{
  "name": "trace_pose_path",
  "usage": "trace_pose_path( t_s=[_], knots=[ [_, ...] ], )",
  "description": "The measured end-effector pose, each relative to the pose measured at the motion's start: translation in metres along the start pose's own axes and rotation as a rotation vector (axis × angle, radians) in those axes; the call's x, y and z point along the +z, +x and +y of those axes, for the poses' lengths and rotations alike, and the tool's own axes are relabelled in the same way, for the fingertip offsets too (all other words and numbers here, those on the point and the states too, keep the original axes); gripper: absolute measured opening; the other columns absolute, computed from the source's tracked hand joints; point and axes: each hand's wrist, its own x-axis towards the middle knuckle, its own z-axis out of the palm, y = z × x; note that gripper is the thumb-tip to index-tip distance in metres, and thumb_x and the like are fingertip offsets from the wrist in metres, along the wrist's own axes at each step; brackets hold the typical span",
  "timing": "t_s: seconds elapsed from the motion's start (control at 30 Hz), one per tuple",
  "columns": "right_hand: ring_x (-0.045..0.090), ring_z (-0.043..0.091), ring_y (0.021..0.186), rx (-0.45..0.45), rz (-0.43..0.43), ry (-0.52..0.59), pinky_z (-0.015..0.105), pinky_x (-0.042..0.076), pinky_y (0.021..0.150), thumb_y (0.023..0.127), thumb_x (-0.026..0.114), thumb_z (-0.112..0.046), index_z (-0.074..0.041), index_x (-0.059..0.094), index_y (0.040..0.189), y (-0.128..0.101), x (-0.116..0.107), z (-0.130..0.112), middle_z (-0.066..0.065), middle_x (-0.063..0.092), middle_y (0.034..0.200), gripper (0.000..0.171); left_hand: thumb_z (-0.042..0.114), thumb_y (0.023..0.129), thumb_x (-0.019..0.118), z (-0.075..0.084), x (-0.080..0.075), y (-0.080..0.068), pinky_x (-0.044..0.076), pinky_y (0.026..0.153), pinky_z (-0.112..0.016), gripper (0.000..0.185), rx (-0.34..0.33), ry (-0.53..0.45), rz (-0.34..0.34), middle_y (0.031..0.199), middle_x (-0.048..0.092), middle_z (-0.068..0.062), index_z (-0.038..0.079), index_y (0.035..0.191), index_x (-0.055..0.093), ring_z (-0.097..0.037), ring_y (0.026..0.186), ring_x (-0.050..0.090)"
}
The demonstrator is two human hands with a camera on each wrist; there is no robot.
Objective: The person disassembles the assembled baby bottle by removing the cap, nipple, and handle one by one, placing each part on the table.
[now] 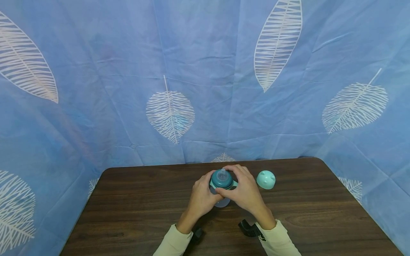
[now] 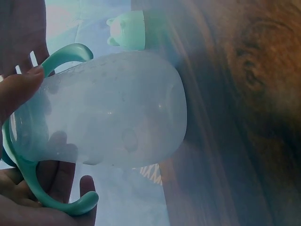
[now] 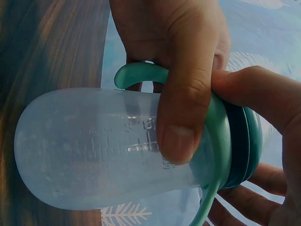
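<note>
A baby bottle (image 1: 221, 185) is held up just above the middle of the counter (image 1: 134, 199), between both hands. The left hand (image 1: 201, 199) wraps its fingers (image 3: 181, 94) around the see-through body, thumb pressed flat on the side. The right hand (image 1: 245, 192) curls over the top, its fingers (image 1: 235, 170) on the dark teal ring. Green handles (image 2: 66, 56) stick out by the fingers. A small green cap (image 1: 266, 179) sits on the counter just right of the hands. The counter has lots of open room left and right; its far edge is near. The bottle's bottom is hidden by the hands in the head view.
</note>
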Motion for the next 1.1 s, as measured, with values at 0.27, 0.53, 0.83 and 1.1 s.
trace_pose_path(
  t_s=[0.27,0.53,0.83,1.1],
  knots=[
    [0.062,0.035,0.118,-0.024,-0.001,0.011,0.059,0.054,0.092,0.083,0.1,-0.029,-0.007,0.072,0.137,-0.0007,-0.0003,0.0004,0.007,0.074,0.131,0.065,0.021,0.091,0.092,0.0017,-0.0007,-0.0002,0.062,0.092,-0.053,0.067,-0.02,-0.02,-0.019,0.126,0.074,-0.017,-0.003,0.147,0.064,-0.034,0.113,0.073],
    [0.061,0.033,0.12,-0.026,-0.02,0.031,0.059,0.055,0.092,0.083,0.098,-0.023,-0.009,0.069,0.144,-0.0018,-0.0023,-0.0007,0.007,0.074,0.133,0.069,0.027,0.091,0.093,-0.0001,0.0005,-0.0006,0.062,0.091,-0.055,0.068,-0.008,-0.001,-0.008,0.125,0.074,-0.018,-0.003,0.146,0.064,-0.035,0.112,0.073],
    [0.06,0.035,0.122,-0.023,-0.049,0.076,0.059,0.056,0.092,0.083,0.092,-0.014,-0.01,0.063,0.152,-0.0041,-0.0037,-0.0005,0.011,0.068,0.136,0.075,0.027,0.093,0.091,-0.0012,0.0014,-0.001,0.062,0.092,-0.056,0.068,0.005,0.002,-0.013,0.127,0.074,-0.019,-0.005,0.146,0.063,-0.036,0.114,0.073],
    [0.057,0.035,0.116,0.002,-0.02,0.027,0.055,0.051,0.092,0.078,0.103,-0.037,-0.012,0.062,0.152,-0.0041,-0.0018,-0.0009,0.01,0.061,0.129,0.088,0.02,0.09,0.094,0.0,0.0014,-0.0006,0.061,0.092,-0.058,0.067,-0.012,0.002,-0.008,0.125,0.074,-0.019,-0.004,0.145,0.064,-0.037,0.113,0.073]
  ],
)
